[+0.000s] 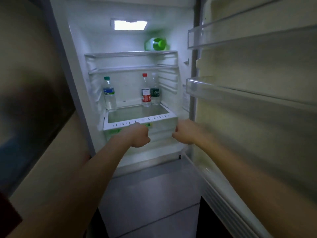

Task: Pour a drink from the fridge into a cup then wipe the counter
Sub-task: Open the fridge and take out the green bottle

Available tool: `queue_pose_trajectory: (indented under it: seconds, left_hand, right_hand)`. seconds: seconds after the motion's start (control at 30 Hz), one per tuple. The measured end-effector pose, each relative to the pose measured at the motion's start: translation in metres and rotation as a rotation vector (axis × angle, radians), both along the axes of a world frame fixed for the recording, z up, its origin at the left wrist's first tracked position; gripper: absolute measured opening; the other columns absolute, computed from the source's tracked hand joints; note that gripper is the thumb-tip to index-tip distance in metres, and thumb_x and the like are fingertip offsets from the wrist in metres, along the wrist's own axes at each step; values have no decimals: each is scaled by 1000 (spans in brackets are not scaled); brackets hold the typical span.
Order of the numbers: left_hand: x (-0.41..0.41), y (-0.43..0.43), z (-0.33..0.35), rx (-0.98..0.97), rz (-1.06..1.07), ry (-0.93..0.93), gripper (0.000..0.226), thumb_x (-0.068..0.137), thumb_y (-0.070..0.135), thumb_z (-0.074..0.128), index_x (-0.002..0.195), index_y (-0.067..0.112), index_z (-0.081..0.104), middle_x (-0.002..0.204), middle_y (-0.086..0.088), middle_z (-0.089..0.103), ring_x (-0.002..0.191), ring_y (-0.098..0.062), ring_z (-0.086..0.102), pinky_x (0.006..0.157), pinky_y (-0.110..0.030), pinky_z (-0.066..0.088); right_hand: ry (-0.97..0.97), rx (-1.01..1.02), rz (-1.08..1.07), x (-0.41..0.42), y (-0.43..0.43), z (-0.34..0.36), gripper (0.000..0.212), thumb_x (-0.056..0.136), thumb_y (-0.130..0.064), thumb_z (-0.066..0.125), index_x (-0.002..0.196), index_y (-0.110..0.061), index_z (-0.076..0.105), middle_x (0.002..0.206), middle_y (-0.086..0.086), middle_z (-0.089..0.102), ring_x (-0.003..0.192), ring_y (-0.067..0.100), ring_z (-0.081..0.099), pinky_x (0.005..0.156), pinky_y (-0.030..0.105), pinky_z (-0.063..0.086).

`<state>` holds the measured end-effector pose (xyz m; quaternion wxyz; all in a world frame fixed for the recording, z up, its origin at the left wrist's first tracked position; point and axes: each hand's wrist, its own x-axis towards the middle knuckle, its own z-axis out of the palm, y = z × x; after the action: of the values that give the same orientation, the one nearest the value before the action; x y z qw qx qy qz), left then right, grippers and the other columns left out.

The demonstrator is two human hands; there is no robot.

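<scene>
White plastic lines the open fridge (82,48), lit by one lamp (130,25) in its ceiling. Four bottles are inside. One green bottle (157,43) lies on its side on the top shelf (120,53), towards the right. Three clear ones stand on the bottom shelf (140,121): a green-capped bottle (109,95) at the left, and a red-capped bottle (146,93) just beside a dark-labelled bottle (155,93) at the far right. Under that shelf sits one drawer (161,133). Two hands reach to its front, apart from each other: the left hand (139,136) at the middle, the right hand (184,133) at the right end. Their fingers look curled, but blur and angle hide whether they grip anything. On the right the door (257,143) stands open with two racks, an upper rack (240,37) and a lower rack (240,93).
</scene>
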<state>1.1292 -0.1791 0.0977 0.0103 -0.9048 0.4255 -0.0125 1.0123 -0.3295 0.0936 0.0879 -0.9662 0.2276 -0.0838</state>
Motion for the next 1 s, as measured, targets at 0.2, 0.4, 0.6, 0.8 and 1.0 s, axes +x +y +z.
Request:
queue_pose_trajectory:
  seconds: [0.2, 0.4, 0.6, 0.8, 1.0]
  left_hand:
    - [36, -28, 41, -55, 15, -119, 29, 92, 32, 54, 109, 13, 67, 107, -8, 67, 95, -27, 64, 82, -35, 54]
    - [66, -55, 69, -117, 16, -153, 22, 93, 29, 55, 102, 13, 68, 101, -7, 65, 86, -20, 60, 71, -28, 46]
    - [106, -77, 99, -155, -3, -186, 23, 93, 30, 53, 101, 14, 67, 103, -8, 67, 91, -23, 63, 74, -29, 48]
    - [131, -93, 142, -322, -82, -255, 21, 90, 25, 53, 95, 15, 70, 97, -7, 70, 81, -23, 64, 76, -34, 55]
    - [150, -104, 189, -441, -154, -378, 22, 90, 25, 52, 95, 17, 71, 95, -3, 69, 78, -19, 58, 70, -27, 46]
  right_hand:
    - [-72, -8, 28, 51, -34, 25, 23, 91, -29, 55, 104, -12, 64, 85, 3, 57, 76, 20, 59, 63, 31, 51]
    - [-162, 67, 99, 101, -44, 51, 17, 89, -23, 56, 73, -17, 53, 75, 2, 57, 75, 20, 61, 64, 32, 50]
    - [-256, 111, 111, 132, -61, 76, 31, 87, -22, 53, 58, -18, 43, 60, 1, 47, 59, 18, 48, 53, 27, 37]
    - [-282, 36, -20, 160, -65, 105, 20, 85, -22, 51, 68, -18, 43, 81, 5, 52, 75, 23, 51, 67, 32, 42]
    - [-369, 59, -116, 181, -75, 134, 19, 84, -19, 51, 67, -13, 45, 81, 6, 55, 78, 25, 56, 58, 27, 37]
